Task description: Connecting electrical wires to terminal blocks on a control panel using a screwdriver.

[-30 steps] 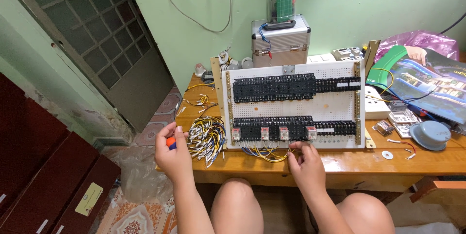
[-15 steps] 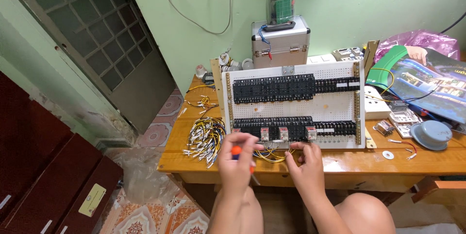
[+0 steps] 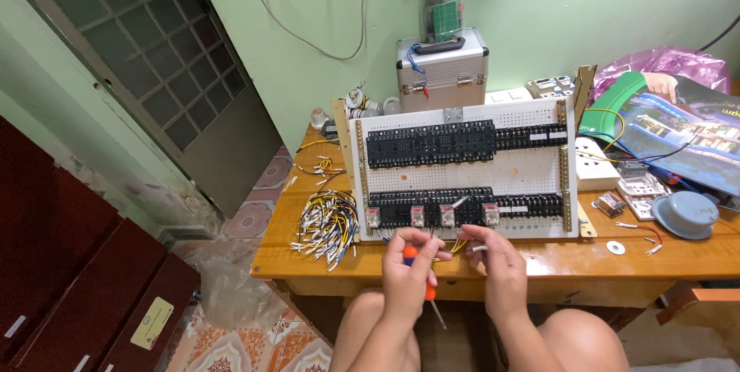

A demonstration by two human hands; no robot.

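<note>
A white perforated panel (image 3: 532, 171) with two rows of black terminal blocks leans upright on the wooden table (image 3: 678, 264). My left hand (image 3: 407, 276) grips an orange-handled screwdriver (image 3: 425, 287), its metal tip pointing down toward my lap. My right hand (image 3: 497, 264) pinches a short white-tipped wire (image 3: 476, 248) just below the panel's lower row. Yellow wires (image 3: 456, 245) hang out under that row between the two hands.
A bundle of yellow wires with white ends (image 3: 327, 222) lies on the table's left. A metal case (image 3: 442, 67) stands behind the panel. A grey dome-shaped cap (image 3: 684, 214), a white washer (image 3: 615, 247) and a glossy poster (image 3: 678, 129) lie at the right. Dark red cabinets (image 3: 85, 279) stand left.
My left hand has swung with the screwdriver from the table's left edge to the panel's lower middle, beside my right hand. The right hand now holds a wire up at the lower row.
</note>
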